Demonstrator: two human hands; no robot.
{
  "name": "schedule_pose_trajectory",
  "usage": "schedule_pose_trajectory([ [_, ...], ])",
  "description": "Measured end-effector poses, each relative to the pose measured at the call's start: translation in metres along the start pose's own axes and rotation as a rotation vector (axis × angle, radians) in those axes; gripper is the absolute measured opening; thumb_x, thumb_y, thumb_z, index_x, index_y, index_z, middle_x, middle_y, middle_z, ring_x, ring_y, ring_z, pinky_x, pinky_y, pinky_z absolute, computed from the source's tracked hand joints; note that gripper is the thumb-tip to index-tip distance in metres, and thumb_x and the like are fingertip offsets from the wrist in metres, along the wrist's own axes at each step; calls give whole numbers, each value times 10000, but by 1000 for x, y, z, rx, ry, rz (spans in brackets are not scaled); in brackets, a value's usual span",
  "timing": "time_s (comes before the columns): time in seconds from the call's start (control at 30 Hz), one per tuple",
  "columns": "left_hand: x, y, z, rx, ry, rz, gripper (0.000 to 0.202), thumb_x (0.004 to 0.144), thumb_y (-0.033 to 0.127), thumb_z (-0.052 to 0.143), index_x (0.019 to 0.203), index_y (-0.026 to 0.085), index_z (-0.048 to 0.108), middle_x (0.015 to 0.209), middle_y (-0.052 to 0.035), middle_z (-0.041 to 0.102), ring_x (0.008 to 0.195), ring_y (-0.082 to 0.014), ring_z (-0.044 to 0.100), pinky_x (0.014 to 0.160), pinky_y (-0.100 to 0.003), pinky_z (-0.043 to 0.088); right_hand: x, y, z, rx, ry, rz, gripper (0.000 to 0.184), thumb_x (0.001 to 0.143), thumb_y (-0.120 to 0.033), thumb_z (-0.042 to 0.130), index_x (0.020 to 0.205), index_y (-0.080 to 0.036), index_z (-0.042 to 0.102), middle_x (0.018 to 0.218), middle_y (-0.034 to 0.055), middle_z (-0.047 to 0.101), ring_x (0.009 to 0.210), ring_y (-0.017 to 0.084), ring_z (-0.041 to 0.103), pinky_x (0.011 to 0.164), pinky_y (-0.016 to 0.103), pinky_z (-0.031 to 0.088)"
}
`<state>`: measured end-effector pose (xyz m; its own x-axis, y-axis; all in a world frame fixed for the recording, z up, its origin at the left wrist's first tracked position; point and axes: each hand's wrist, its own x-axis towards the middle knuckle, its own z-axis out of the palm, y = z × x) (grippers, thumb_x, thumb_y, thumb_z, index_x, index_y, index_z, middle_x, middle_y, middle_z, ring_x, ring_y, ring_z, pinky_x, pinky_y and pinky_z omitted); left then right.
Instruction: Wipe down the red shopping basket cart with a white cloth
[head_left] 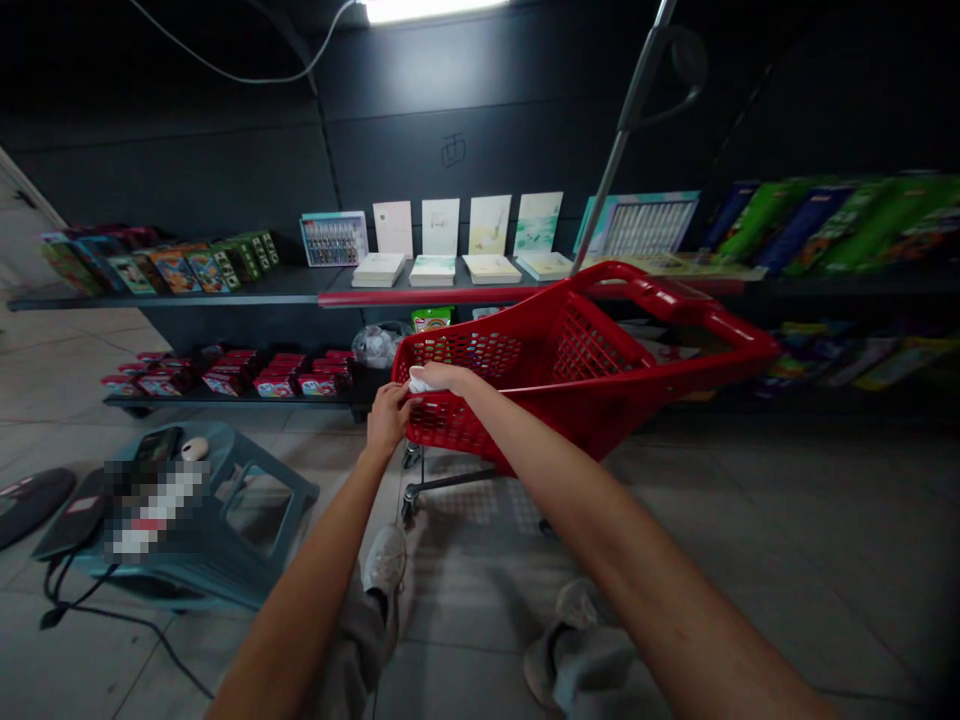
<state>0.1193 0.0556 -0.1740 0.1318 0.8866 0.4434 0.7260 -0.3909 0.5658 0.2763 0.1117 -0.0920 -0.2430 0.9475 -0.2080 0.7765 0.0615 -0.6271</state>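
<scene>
A red plastic shopping cart [592, 425] stands crosswise in front of me, its handle toward the right and its narrow front end at the left. At that front corner my left hand [388, 415] grips the rim, fingers wrapped over the edge. Just beside it, my right hand [444, 377] is closed on a white cloth or tissue [421, 383] pressed against the top rim. Its fingertips are partly hidden by the hand itself. The two hands nearly touch. The cart's basket shows no goods that I can make out.
Behind the cart runs a dark shelf [277, 297] with notebooks [491, 225], marker sets [335, 240] and small boxes [210, 268]. Red packs [232, 372] fill the lower shelf. A blue-grey stool [277, 500] with devices and cables stands at left. A metal pole [619, 145] rises behind the cart.
</scene>
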Motion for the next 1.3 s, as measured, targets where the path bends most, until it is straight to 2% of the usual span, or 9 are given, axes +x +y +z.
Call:
schedule_pose_trajectory([
  [0.2,1,0,-3,5,-10,-23,369,940,329,648,1295,247,709,1211,-75,706,1291,-218,533,1047,-335,494,-24,26,-45,-290,-172,-110,255,914,-389,652,918,-154,751,929,72,769,819,192,667,798,255,448],
  [0.33,4,-1,2,-7,11,-23,299,946,318,625,1206,227,741,1238,-92,690,1289,-235,541,1069,-361,490,-75,63,-88,-450,-62,-105,159,915,-314,665,903,-169,730,888,70,743,779,181,656,776,253,432],
  [0.4,8,-3,6,-7,28,3,242,958,282,586,1118,209,751,1236,-104,683,1308,-241,528,1128,-385,447,-116,84,-100,-585,132,-130,168,948,-303,618,979,-167,710,941,106,728,818,204,654,793,280,432],
  [0.47,12,-5,10,-5,47,25,222,964,245,541,1060,198,735,1236,-115,673,1342,-246,504,1174,-407,401,-159,106,-102,-672,452,-219,233,962,-288,573,1135,-157,657,1093,143,697,975,249,629,872,334,432],
  [0.63,21,-10,18,-1,30,35,204,950,226,505,1069,189,666,1320,-140,616,1430,-258,429,1225,-444,332,-224,153,-73,-563,1121,-214,318,923,-213,525,1234,-170,573,1235,154,595,1197,303,503,1066,476,354],
  [0.77,19,-12,21,14,-28,50,340,924,344,581,1225,188,589,1442,-160,524,1508,-272,328,1232,-468,319,-207,165,-38,-200,1442,-140,294,960,-283,485,1231,-173,510,1230,163,544,1209,293,481,1083,494,359],
  [0.9,14,-11,21,53,-59,41,418,912,416,590,1268,201,560,1530,-177,431,1524,-281,301,1194,-486,377,-171,163,-4,176,1664,80,346,963,-336,478,1257,-162,426,1268,197,491,1221,291,481,1103,483,373],
  [1.1,11,-4,16,71,-108,-6,464,836,309,605,1290,224,565,1568,-137,399,1539,-270,273,1187,-467,395,-135,155,39,502,1607,380,507,880,-288,522,1321,-93,364,1375,263,442,1344,313,442,1178,461,335],
  [1.3,8,12,9,30,-140,-114,445,900,302,481,1331,220,558,1612,-113,360,1546,-259,257,1163,-478,419,-106,106,64,666,1513,495,458,919,-317,459,1325,-121,382,1410,271,459,1351,307,474,1161,456,373],
])
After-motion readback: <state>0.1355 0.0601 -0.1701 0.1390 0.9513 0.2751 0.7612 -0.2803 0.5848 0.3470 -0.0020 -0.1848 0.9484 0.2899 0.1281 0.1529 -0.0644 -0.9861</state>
